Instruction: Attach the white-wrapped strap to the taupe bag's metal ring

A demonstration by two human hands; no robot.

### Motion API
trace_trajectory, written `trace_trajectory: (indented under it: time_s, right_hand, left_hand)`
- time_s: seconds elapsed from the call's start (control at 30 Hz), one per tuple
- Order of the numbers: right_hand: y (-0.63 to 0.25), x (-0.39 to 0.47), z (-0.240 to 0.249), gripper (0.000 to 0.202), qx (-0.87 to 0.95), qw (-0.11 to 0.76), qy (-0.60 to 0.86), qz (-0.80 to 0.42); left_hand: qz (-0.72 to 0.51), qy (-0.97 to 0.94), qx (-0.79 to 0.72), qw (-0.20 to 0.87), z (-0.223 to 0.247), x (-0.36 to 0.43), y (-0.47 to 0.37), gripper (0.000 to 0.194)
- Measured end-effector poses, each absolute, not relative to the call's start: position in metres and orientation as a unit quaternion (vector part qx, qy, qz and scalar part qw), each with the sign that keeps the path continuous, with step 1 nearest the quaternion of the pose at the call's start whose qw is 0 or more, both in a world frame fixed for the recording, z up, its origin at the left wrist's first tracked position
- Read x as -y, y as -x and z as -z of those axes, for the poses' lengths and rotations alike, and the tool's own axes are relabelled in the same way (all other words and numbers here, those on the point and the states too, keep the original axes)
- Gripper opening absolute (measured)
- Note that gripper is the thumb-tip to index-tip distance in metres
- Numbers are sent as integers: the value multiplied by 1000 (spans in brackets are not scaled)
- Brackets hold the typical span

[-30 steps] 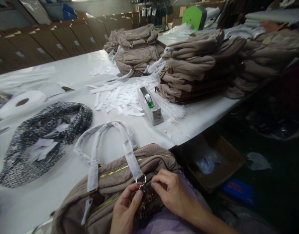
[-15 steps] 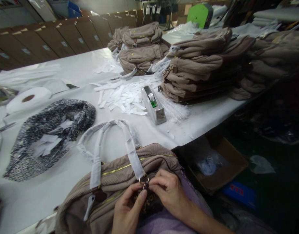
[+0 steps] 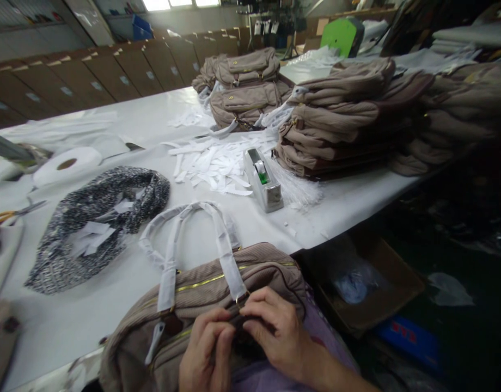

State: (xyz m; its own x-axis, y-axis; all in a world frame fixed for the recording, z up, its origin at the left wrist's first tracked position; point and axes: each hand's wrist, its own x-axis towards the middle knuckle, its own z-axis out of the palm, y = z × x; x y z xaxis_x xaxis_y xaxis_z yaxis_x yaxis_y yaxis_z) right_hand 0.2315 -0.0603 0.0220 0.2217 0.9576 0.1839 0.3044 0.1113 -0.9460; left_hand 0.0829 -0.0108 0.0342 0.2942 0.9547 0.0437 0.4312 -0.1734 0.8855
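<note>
A taupe ribbed bag (image 3: 140,332) with yellow zips lies at the table's near edge, its handles (image 3: 171,256) wrapped in white and standing up. At the base of the right-hand handle strap is a metal ring (image 3: 241,300). My right hand (image 3: 281,332) pinches at this ring, thumb and fingers drawn together; what lies between the fingertips is hidden. Just left of it, my left hand (image 3: 207,348) is closed over the bag's front, thumb against the curled fingers, and its grip is hidden too. Something dark, blurred, shows between the hands.
A tape dispenser (image 3: 263,182) stands beside white strips (image 3: 218,166). Stacked bags (image 3: 336,122) fill the back right. A knitted scarf (image 3: 62,234), white roll (image 3: 66,165) and scissors (image 3: 17,212) lie left. Below the table edge sits an open carton (image 3: 381,294).
My left hand has shifted slightly left, its thumb now folded against the fingers. The dark piece with gold parts between my hands is now mostly covered. The view has tilted up a little.
</note>
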Motion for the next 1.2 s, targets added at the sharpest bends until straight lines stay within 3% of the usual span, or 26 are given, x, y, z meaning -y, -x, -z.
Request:
trace_trajectory:
  time_s: [0.23, 0.4, 0.8, 1.2]
  right_hand:
    - [-227, 64, -24, 17, 533, 534, 547, -363]
    - [-233, 68, -22, 16, 448, 520, 623, -375]
    - [-246, 59, -20, 18, 522, 490, 677, -169]
    - [-249, 62, -13, 26, 658, 258, 705, -57]
  left_hand:
    - [-363, -575, -519, 518, -41, 16, -91, 38]
    - [-254, -522, -570, 581, -23, 4, -89, 36]
    - [-245, -581, -525, 571, -15, -2, -106, 24]
    - [-263, -509, -522, 631, -12, -4, -107, 29]
